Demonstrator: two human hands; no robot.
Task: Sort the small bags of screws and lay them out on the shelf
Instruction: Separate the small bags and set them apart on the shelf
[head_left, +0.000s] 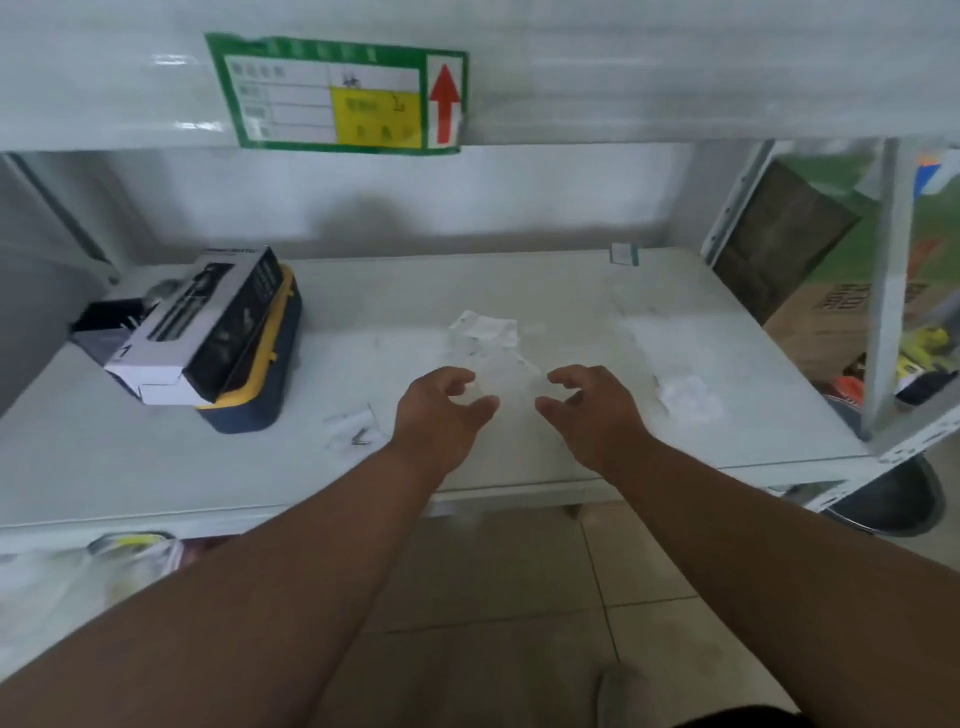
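Your left hand (441, 410) and right hand (592, 405) hover side by side over the middle of the shelf (571, 291), palms down, fingers loosely curled and a little spread. A clear bag (506, 382) lies between your two sets of fingertips; the blur hides whether any finger actually touches or pinches it, so I cannot tell. Your thumbs point toward each other across the near edge of that bag.

Just beyond your fingertips lies a pile of bags (485, 330) with white labels, touching or overlapping the clear one. To the right of your right fingers, apart from them, sits a crumpled bag (685, 395). To the left of your left wrist lies a small bag (353, 426) with dark screws showing inside.

Well left of your left fingers, a black box (208, 322) rests tilted on a yellow case (265, 374). Far beyond your right fingers, at the back edge of the shelf, is a small tag (623, 254). Above your hands, a green sign (337, 93) with a red arrow is stuck on the upper shelf's front edge
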